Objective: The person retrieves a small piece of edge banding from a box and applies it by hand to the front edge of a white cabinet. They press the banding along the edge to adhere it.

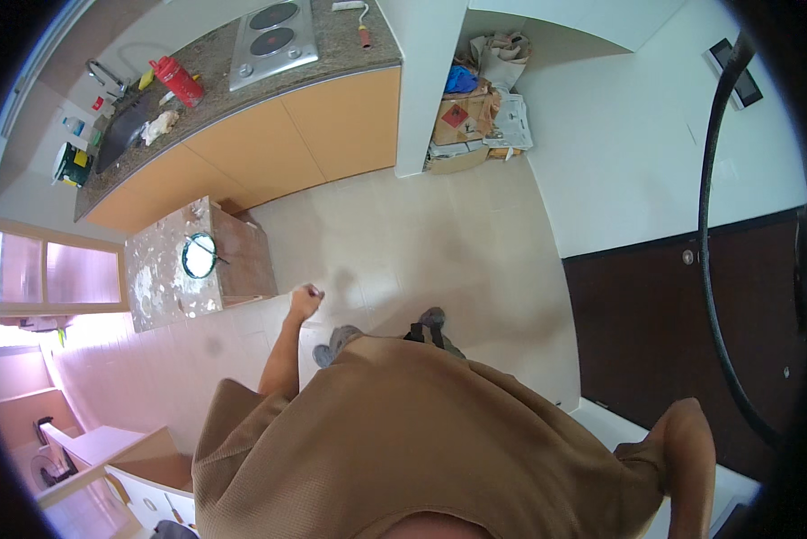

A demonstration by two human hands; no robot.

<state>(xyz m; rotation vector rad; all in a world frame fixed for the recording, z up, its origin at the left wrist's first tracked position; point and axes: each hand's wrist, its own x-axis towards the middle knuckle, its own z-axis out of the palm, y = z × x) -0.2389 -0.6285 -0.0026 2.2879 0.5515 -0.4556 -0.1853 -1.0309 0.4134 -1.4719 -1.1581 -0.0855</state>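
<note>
My left hand is closed low at my left side; whether anything is in its fingers I cannot make out. It is nearest to a paint-splattered wooden box, on which an open round container of white paint stands with a thin tool across it. My right forearm runs out of the lower right of the view, its hand hidden.
A counter holds a cooktop, red bottle, sink and paint roller. Cardboard and papers fill a recess. A dark door and hanging black cable are rightward; my feet are below.
</note>
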